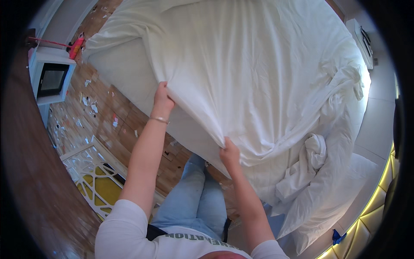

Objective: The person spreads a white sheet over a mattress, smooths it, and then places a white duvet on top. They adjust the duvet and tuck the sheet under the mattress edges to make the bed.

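Note:
A large white bed sheet (241, 56) lies in folds over the mattress (125, 71). My left hand (164, 98) is closed on the sheet's near edge, with a bracelet on that wrist. Further right and closer to me, my right hand (230, 153) grips the same edge. Between the two hands the edge is drawn fairly straight, and creases fan out from it across the bed. Below the edge, the pale side of the mattress shows. To the right of my right hand, bunched white bedding (308, 159) lies beside a white pillow (340, 203).
Scraps of paper (88, 103) litter the wooden floor (116, 97) at the left. A white cabinet (54, 77) and a pink bottle (76, 46) stand there. Near my left arm is a white lattice panel (92, 177). A lit padded headboard (371, 216) curves along the right.

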The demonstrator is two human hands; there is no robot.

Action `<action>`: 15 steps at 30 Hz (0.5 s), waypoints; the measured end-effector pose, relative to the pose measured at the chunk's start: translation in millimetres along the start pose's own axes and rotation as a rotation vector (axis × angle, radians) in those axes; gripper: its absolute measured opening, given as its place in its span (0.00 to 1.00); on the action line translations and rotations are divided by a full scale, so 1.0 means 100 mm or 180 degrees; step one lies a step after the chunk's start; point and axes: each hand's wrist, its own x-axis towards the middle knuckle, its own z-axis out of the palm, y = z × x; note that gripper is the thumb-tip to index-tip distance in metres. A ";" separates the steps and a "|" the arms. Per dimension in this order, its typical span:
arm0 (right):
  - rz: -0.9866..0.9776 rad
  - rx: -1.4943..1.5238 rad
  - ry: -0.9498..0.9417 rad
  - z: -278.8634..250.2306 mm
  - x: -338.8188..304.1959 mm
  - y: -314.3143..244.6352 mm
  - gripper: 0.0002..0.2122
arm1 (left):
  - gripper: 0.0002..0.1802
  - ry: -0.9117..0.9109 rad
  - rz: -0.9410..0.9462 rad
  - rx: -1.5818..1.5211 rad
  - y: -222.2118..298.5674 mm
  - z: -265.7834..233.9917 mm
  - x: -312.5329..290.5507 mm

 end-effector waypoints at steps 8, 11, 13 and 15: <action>0.0099 -0.0324 -0.0154 -0.39 -0.16 -0.22 0.06 | 0.29 -0.0896 -0.0818 -0.0392 -0.09 -0.17 -0.36; -0.0078 -0.0672 -0.0019 -0.27 -0.22 -0.16 0.06 | 0.33 -0.0858 -0.0736 -0.0566 0.02 -0.02 -0.08; 0.0235 -0.0798 0.0468 -0.26 -0.27 -0.08 0.07 | 0.35 -0.0617 -0.0535 -0.0796 0.23 0.06 0.07; 0.0794 -0.1063 0.0641 -0.33 -0.28 -0.01 0.08 | 0.34 -0.0617 -0.0555 -0.1101 0.50 0.14 0.01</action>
